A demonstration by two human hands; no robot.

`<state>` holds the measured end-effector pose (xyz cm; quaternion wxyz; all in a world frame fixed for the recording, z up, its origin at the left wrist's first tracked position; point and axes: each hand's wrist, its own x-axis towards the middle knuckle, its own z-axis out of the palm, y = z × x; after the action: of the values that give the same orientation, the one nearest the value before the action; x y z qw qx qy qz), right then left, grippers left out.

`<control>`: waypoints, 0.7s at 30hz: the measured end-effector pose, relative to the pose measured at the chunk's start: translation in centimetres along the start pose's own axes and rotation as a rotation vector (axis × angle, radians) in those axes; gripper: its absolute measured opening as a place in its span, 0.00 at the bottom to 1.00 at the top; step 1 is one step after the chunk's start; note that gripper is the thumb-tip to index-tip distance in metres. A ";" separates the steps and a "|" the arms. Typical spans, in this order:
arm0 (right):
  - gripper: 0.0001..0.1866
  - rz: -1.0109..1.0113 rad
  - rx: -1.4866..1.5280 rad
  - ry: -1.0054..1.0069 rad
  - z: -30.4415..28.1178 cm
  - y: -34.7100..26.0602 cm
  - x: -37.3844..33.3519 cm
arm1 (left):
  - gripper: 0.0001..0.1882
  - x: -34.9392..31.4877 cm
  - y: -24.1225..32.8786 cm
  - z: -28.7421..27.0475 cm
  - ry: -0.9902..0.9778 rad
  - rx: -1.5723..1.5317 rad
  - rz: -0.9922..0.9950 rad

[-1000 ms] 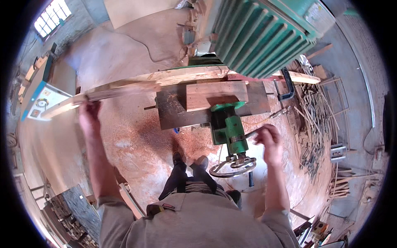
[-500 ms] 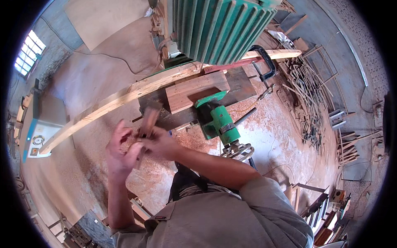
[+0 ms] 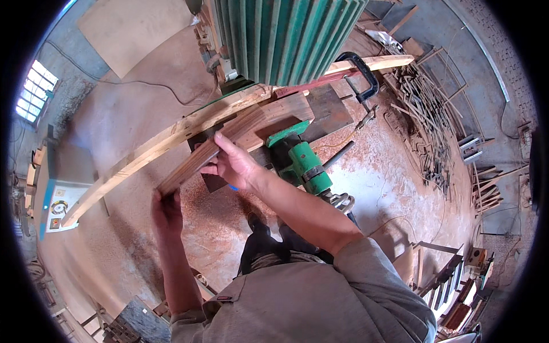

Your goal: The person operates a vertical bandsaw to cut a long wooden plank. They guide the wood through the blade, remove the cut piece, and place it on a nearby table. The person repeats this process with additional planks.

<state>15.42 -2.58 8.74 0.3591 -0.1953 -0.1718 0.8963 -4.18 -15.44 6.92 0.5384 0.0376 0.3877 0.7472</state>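
A brown wooden strip (image 3: 191,164) slants across the front left of the machine's dark metal table (image 3: 334,114). My left hand (image 3: 167,208) grips its near end from below. My right hand (image 3: 235,164) holds it around the middle, thumb on top and fingers beneath. The strip's far end lies over or against a wider wooden block (image 3: 294,108) on the table; whether they touch I cannot tell. Beside the block stands a green clamp (image 3: 306,166) with a flat pad. Behind the strip runs a long pale timber (image 3: 166,134).
A ribbed green motor housing (image 3: 286,43) looms over the table's far side. A black C-clamp (image 3: 369,80) grips the timber's right part, next to a reddish bar. At left stands a grey control cabinet (image 3: 66,177). Sawdust covers the floor; scrap wood (image 3: 420,123) is heaped at right.
The strip, blurred and upright near my body before, now points away to the right over the table. My right hand has moved forward, and my left hand has shifted to the strip's near end.
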 end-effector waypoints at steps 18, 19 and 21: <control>0.24 0.025 -0.349 -0.052 0.4 -6.3 -14.4 | 0.15 12.0 -1.6 1.0 0.082 0.196 0.048; 0.23 -0.009 -0.342 -0.055 0.2 -6.9 -15.4 | 0.15 12.3 -1.8 1.2 0.077 0.213 0.045; 0.23 -0.079 -0.328 -0.076 -0.6 -7.6 -17.1 | 0.15 12.5 -2.0 1.1 0.092 0.238 0.040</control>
<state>31.50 -9.45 15.56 0.3507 -0.2106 -0.3369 0.8480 -7.31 -4.18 1.89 0.4966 0.0745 0.4971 0.7077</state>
